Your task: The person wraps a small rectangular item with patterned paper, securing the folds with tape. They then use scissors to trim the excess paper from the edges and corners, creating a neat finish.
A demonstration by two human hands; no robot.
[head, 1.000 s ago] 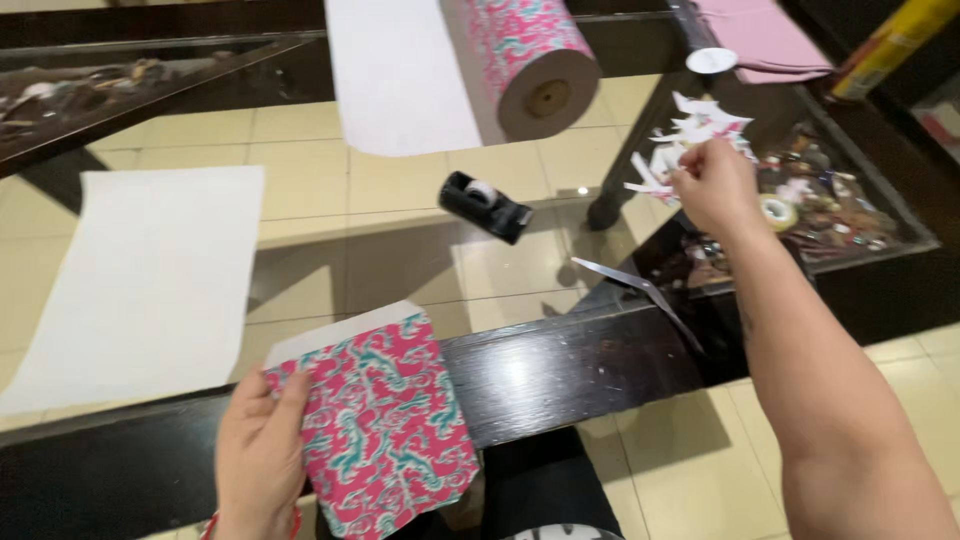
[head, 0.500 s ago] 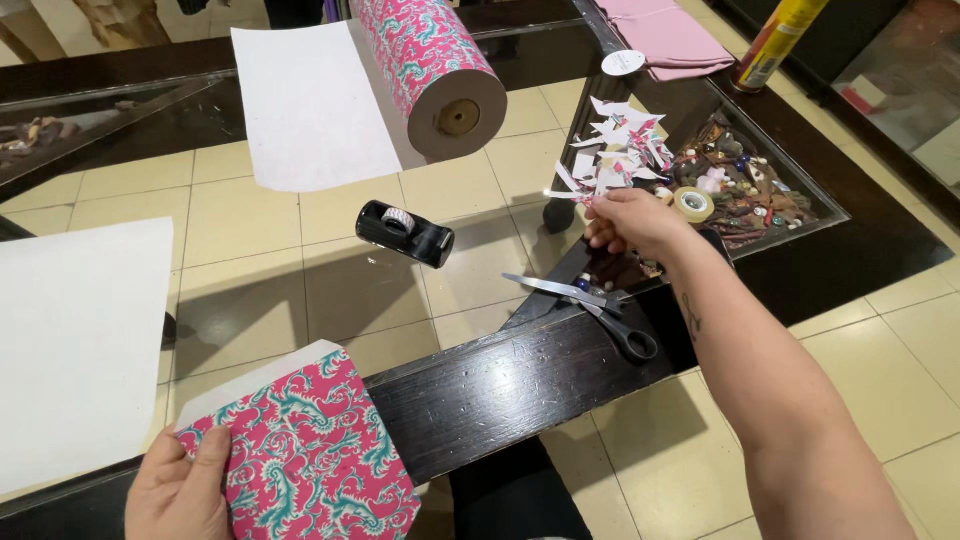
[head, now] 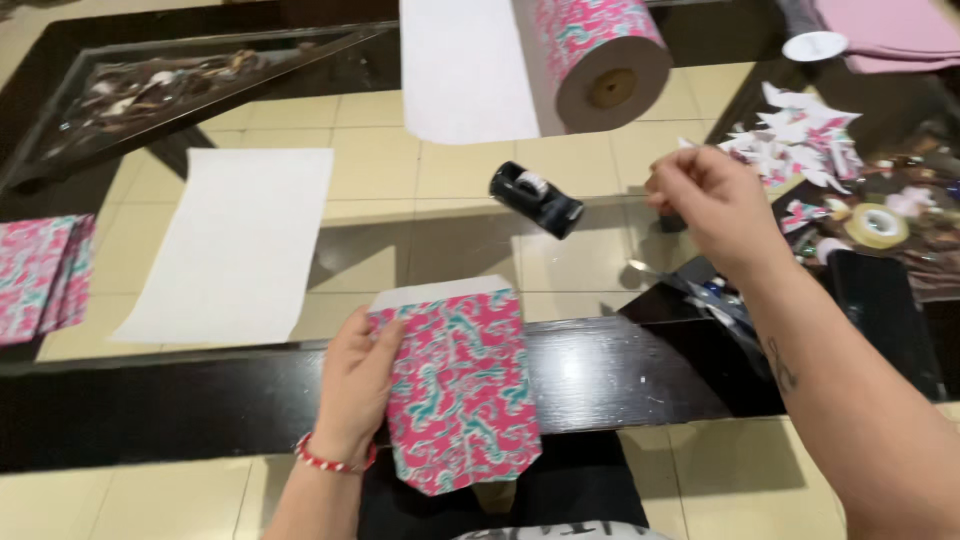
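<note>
My left hand (head: pixel 355 385) holds a folded pink and teal patterned paper pouch (head: pixel 460 395) by its left edge, over the dark front rail of a glass table (head: pixel 600 375). A white flap shows at the pouch's top. My right hand (head: pixel 715 200) hovers above the glass to the right of a black tape dispenser (head: pixel 535 198). Its fingers are pinched on a small pale strip (head: pixel 684 143) that sticks out at the top; I cannot tell what the strip is.
A roll of the same patterned paper (head: pixel 600 50) lies at the back, white side unrolled. A loose white sheet (head: pixel 235 240) lies left, a stack of patterned pieces (head: pixel 40 275) at far left. Paper scraps (head: pixel 800 135) and a tape roll (head: pixel 877 225) sit right.
My right hand has come away from the pile of paper scraps and moved nearer, beside the tape dispenser. My left hand still holds the pouch, now raised more upright.
</note>
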